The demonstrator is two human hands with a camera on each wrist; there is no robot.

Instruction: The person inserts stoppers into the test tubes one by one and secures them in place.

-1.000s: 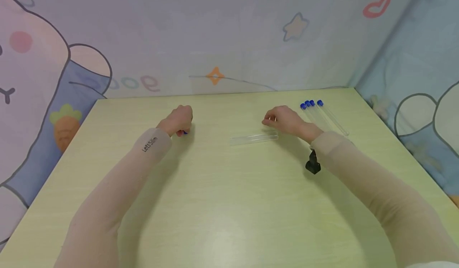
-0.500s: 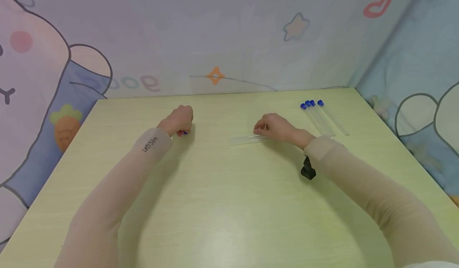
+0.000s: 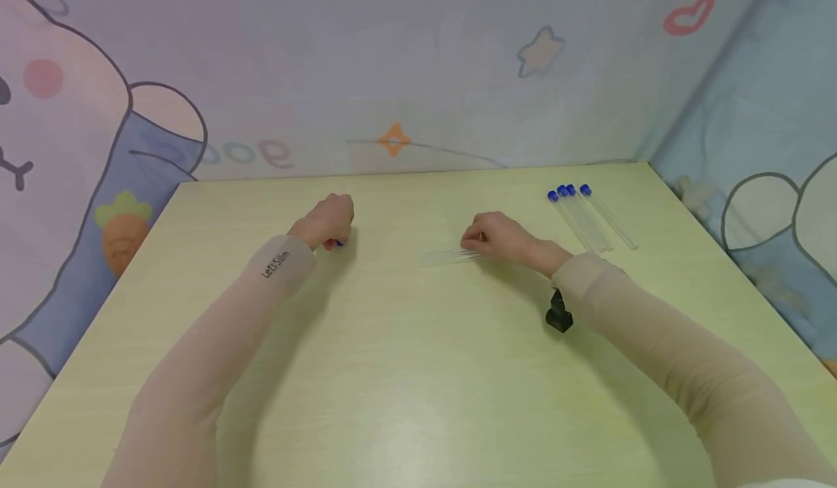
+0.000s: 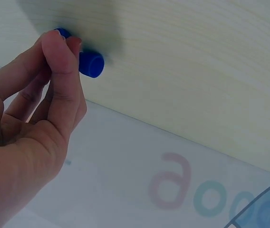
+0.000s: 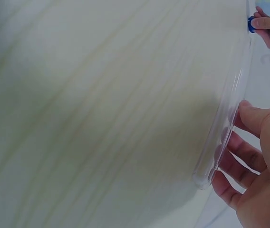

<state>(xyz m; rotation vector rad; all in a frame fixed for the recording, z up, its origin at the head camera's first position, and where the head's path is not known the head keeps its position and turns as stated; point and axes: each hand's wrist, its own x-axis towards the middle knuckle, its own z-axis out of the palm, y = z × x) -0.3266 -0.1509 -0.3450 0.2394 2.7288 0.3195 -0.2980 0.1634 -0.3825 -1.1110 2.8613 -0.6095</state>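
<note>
My left hand (image 3: 328,221) is low over the left-centre of the table, thumb and fingertips pinching a blue cap (image 4: 91,64). A second bit of blue (image 4: 62,33) shows past the fingertips in the left wrist view; the fingers hide whether it is a separate cap. Right of centre, my right hand (image 3: 500,237) pinches clear test tubes (image 3: 447,257) by their right part. They lie sideways on the table, seemingly two side by side. The right wrist view shows a rounded closed tube end (image 5: 202,181) close to the curled fingers.
Several clear test tubes with blue caps (image 3: 567,191) lie side by side at the back right of the table (image 3: 405,372). A printed cloth (image 3: 451,74) hangs behind the table and along its sides. A black wrist mount (image 3: 559,314) hangs under the right sleeve.
My right hand has moved left and down onto the clear tubes, and its fingers have closed in. The left hand has stayed in place with the blue cap.
</note>
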